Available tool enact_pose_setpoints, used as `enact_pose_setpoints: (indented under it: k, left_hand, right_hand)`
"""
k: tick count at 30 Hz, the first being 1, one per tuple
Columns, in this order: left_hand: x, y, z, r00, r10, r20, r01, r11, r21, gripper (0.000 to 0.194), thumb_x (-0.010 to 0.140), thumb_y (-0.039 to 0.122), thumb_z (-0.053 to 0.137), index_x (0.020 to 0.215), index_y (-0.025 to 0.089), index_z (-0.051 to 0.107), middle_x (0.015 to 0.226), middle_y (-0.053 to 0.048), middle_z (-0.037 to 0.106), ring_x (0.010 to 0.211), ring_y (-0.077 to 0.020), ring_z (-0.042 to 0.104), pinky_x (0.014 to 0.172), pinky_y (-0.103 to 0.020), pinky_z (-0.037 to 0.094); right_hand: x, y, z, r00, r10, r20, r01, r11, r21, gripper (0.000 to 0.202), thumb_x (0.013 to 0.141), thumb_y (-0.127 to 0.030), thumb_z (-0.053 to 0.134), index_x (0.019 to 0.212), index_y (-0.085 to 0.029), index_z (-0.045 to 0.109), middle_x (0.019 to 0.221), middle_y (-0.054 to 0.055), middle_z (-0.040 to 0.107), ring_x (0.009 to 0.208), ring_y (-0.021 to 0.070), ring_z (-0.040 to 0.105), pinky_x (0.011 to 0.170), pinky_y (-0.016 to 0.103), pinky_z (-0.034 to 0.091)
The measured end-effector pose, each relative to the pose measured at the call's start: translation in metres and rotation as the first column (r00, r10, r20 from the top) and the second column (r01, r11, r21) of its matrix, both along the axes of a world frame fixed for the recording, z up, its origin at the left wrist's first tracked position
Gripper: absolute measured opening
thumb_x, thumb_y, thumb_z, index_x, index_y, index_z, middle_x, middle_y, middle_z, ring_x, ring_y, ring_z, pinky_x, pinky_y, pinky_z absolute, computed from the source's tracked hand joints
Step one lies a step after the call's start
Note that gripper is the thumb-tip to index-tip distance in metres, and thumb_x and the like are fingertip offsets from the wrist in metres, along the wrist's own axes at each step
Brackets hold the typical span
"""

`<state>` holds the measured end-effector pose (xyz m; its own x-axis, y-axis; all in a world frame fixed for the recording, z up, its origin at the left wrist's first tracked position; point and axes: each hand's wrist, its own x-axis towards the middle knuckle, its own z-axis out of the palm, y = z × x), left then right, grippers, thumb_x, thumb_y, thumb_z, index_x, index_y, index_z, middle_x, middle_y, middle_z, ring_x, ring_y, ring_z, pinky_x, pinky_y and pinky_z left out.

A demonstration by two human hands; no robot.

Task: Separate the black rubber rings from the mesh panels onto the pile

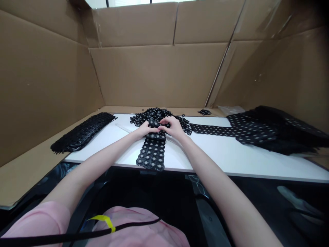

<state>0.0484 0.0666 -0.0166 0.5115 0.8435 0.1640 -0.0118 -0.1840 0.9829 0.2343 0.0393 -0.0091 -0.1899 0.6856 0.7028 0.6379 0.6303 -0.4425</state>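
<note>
A black perforated strip (151, 152) with rows of round rings lies over the white tabletop's front edge, its far end raised between my hands. My left hand (146, 130) is closed on the left side of that raised end, thumb pointing right. My right hand (172, 127) pinches at the same end from the right, fingertips close to my left thumb. Whether a small part sits between the right fingertips is too small to tell. Just behind both hands is a heap of loose black rings (156, 112), partly hidden by them.
A black mesh bundle (84, 132) lies at the left. Another perforated band (213, 130) runs right to a large black sheet pile (267, 130). A few rings (204, 112) lie at the back. Cardboard walls (159, 75) enclose the white tabletop (205, 154) on three sides.
</note>
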Motion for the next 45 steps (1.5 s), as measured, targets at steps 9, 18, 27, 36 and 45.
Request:
enact_pose_setpoints:
  k: [9,18,27,36,45]
  left_hand:
    - [-0.002,-0.004,0.002,0.996,-0.05,-0.077,0.047,0.998,-0.038,0.041,0.057,0.03,0.085,0.09,0.01,0.069,0.092,-0.01,0.07,0.084,-0.0197,0.064,0.087,-0.037,0.047]
    - [-0.003,-0.008,0.006,0.991,-0.12,-0.052,0.116,0.99,-0.078,0.04,0.056,0.026,0.085,0.09,0.012,0.07,0.092,-0.007,0.07,0.087,-0.0188,0.063,0.092,-0.038,0.044]
    - [-0.006,-0.011,0.009,0.989,-0.132,-0.067,0.125,0.987,-0.1,0.038,0.054,0.022,0.085,0.087,0.014,0.071,0.091,-0.005,0.07,0.087,-0.019,0.063,0.095,-0.039,0.043]
    - [-0.007,-0.01,0.007,0.984,-0.16,-0.073,0.152,0.983,-0.106,0.038,0.053,0.023,0.085,0.087,0.014,0.072,0.094,-0.007,0.071,0.088,-0.0195,0.063,0.095,-0.039,0.043]
    - [-0.003,-0.009,0.006,0.987,-0.159,-0.018,0.155,0.978,-0.137,0.031,0.05,0.02,0.085,0.076,0.012,0.07,0.084,-0.007,0.071,0.082,-0.0193,0.062,0.092,-0.039,0.043]
  right_hand:
    - [-0.004,0.002,-0.005,0.997,0.042,-0.067,-0.048,0.994,-0.094,0.011,0.078,-0.022,0.064,0.072,-0.02,0.072,0.074,0.003,0.07,0.066,0.0156,0.059,0.066,0.029,0.044]
    - [-0.008,-0.001,-0.003,0.995,0.053,-0.083,-0.056,0.998,-0.033,0.009,0.077,-0.024,0.066,0.071,-0.022,0.073,0.075,0.003,0.069,0.071,0.0167,0.057,0.07,0.031,0.043]
    - [-0.004,-0.004,0.001,1.0,0.03,0.008,-0.029,0.993,-0.118,0.02,0.08,-0.03,0.062,0.064,-0.021,0.07,0.07,0.002,0.069,0.073,0.0174,0.052,0.073,0.031,0.039]
    - [-0.005,0.007,-0.004,0.998,0.04,-0.057,-0.048,0.988,-0.147,0.029,0.08,-0.031,0.053,0.057,-0.018,0.064,0.054,0.001,0.058,0.057,0.014,0.05,0.059,0.027,0.037]
    - [0.002,0.024,-0.005,0.965,-0.18,-0.188,0.176,0.984,-0.035,0.027,0.08,-0.032,0.053,0.061,-0.02,0.067,0.061,0.002,0.065,0.068,0.0187,0.056,0.067,0.029,0.042]
